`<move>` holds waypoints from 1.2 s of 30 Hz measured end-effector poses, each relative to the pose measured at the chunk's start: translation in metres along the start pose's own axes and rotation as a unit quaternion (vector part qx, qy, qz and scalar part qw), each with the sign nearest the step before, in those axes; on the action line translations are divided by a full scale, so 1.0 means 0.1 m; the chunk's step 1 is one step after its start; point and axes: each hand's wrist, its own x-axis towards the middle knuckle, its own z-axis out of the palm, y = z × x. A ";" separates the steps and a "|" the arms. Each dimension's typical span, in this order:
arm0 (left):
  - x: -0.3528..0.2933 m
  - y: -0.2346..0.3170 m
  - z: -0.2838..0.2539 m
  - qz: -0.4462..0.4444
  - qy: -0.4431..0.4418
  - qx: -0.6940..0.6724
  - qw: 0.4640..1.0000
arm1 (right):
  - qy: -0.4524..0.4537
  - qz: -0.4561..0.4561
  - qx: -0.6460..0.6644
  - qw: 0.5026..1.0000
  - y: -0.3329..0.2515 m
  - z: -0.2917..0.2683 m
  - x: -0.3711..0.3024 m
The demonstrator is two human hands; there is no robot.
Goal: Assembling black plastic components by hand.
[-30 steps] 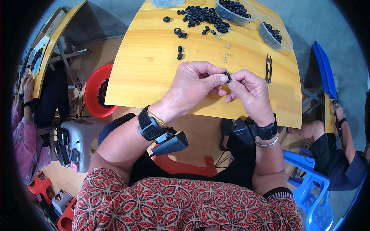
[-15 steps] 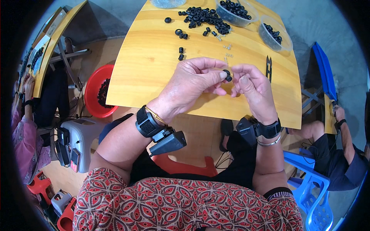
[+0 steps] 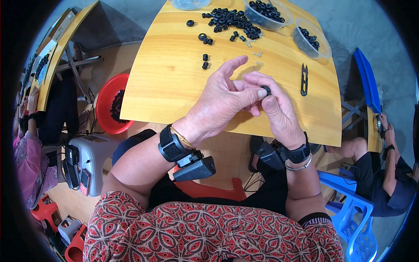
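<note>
A small black round part (image 3: 266,89) is pinched between my two hands above the near half of the wooden table (image 3: 161,94). My left hand (image 3: 218,102) has its thumb on the part, with the index finger raised away from it. The thumb and fingers of my right hand (image 3: 279,107) close around the part from the other side. Whether a second piece is tucked behind the fingers is hidden. Beyond my hands lie tiny clear pieces (image 3: 259,64), and black thread snips (image 3: 304,80) lie to the right of them.
A heap of black parts (image 3: 227,18) lies at the far side, beside two clear tubs (image 3: 266,22) (image 3: 311,41) of similar parts. Several loose ones (image 3: 205,61) are left of centre. A red basin (image 3: 112,105) stands off the left edge. Other people sit at both sides.
Both hands have come together and slightly nearer me. The black part has moved right and down, my right fingers now close on it, and my left index finger has lifted.
</note>
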 end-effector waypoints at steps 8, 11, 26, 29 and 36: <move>0.00 -0.02 0.01 0.021 0.010 0.008 1.000 | 0.016 0.020 0.035 0.999 -0.03 0.07 -0.02; 0.00 -0.02 0.02 0.016 0.006 0.013 1.000 | 0.025 0.010 0.039 0.999 -0.01 0.09 -0.02; -0.01 -0.02 0.04 0.030 -0.003 0.026 0.999 | 0.043 -0.029 0.018 0.999 0.02 0.09 0.00; -0.01 -0.03 0.02 0.035 -0.008 0.030 0.999 | 0.035 -0.027 0.013 0.999 0.01 0.09 -0.01; -0.01 -0.02 0.02 0.031 -0.008 0.047 0.998 | 0.011 -0.035 0.073 0.997 0.06 0.08 0.02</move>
